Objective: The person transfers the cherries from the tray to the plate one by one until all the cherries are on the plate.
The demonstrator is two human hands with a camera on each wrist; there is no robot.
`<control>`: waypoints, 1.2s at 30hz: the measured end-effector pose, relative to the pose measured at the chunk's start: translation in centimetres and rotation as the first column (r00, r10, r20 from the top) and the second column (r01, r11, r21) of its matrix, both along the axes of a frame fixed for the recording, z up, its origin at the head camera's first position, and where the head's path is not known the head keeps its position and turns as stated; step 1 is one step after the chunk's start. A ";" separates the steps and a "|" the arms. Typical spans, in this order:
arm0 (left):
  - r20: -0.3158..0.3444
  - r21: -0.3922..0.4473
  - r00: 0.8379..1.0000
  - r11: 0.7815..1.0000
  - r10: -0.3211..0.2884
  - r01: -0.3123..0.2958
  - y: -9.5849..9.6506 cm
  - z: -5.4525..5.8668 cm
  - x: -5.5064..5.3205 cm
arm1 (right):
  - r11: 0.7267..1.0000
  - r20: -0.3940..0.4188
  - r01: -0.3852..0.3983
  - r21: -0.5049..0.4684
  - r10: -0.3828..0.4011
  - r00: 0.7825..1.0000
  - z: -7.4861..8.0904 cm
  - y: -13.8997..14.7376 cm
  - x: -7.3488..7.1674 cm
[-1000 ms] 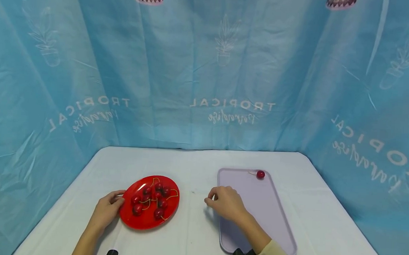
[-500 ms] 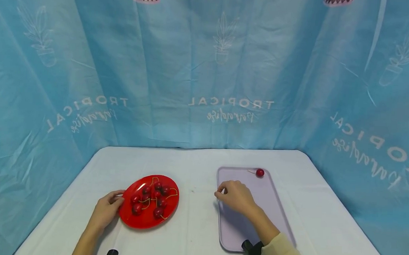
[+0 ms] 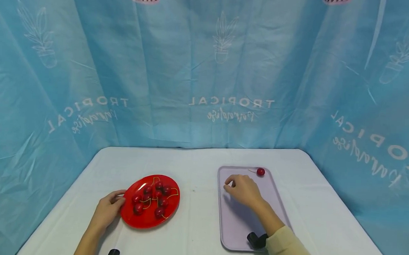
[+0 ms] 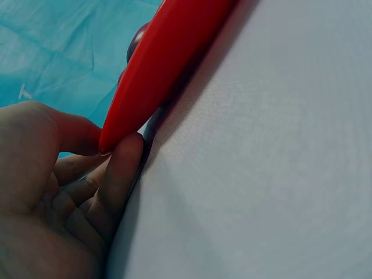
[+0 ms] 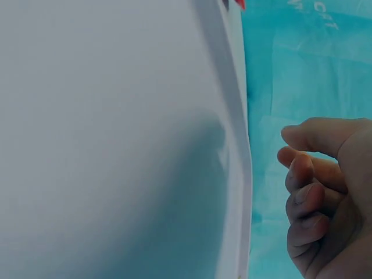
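Observation:
A red plate (image 3: 131,215) with several cherries (image 3: 158,194) on it lies on the left of the table in the head view. My left hand (image 3: 107,210) pinches the plate's near-left edge; in the left wrist view the thumb and a finger meet on the red rim (image 4: 151,75). Over the lilac tray (image 3: 234,235) my right hand (image 3: 244,190) hovers with loosely curled fingers. The right wrist view shows nothing between that hand's thumb and fingertips (image 5: 299,136). A single cherry (image 3: 260,171) with its stem lies at the tray's far right corner, beyond the right hand.
A white cloth (image 3: 193,218) covers the table, and a strip of it separates plate and tray. Blue printed curtains (image 3: 227,67) stand behind and at both sides. Black camera mounts (image 3: 257,241) sit at the wrists.
My right hand has moved right and away from me, from the tray's left edge to above the tray. The left hand keeps its place on the plate.

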State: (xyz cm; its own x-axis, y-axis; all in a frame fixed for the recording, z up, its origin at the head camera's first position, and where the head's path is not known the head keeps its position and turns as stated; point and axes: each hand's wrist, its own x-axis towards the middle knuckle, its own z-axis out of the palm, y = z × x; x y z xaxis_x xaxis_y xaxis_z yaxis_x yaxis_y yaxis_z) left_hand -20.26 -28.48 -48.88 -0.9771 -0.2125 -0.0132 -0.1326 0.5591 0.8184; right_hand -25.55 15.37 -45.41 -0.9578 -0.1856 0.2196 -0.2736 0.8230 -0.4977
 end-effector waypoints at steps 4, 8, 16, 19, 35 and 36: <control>0.002 -0.002 1.000 1.000 0.000 0.000 0.0 -0.1 -0.1 | 0.999 0.004 0.035 -0.009 -0.035 0.999 -0.2 0.7 -0.4; 0.009 -0.004 1.000 1.000 0.002 -0.002 -0.1 -0.3 -0.1 | 0.999 0.015 0.043 -0.028 -0.042 0.999 -0.5 1.2 -0.8; -0.004 -0.010 1.000 1.000 0.005 -0.005 -0.2 -0.5 -0.2 | 0.998 -0.003 0.055 0.001 -0.055 0.998 -0.1 1.3 -1.3; 0.001 -0.019 1.000 1.000 0.012 -0.012 -0.4 -0.5 -0.1 | 0.999 0.001 0.053 0.006 -0.053 0.999 -0.4 1.6 -1.8; 0.000 0.012 1.000 1.000 0.016 -0.016 0.3 0.3 0.3 | 0.996 0.012 0.084 -0.025 -0.084 0.996 -1.3 3.0 -2.8; 0.002 0.014 1.000 1.000 0.016 -0.016 0.4 0.3 0.4 | 0.996 0.008 0.088 -0.030 -0.087 0.996 -1.3 3.0 -2.9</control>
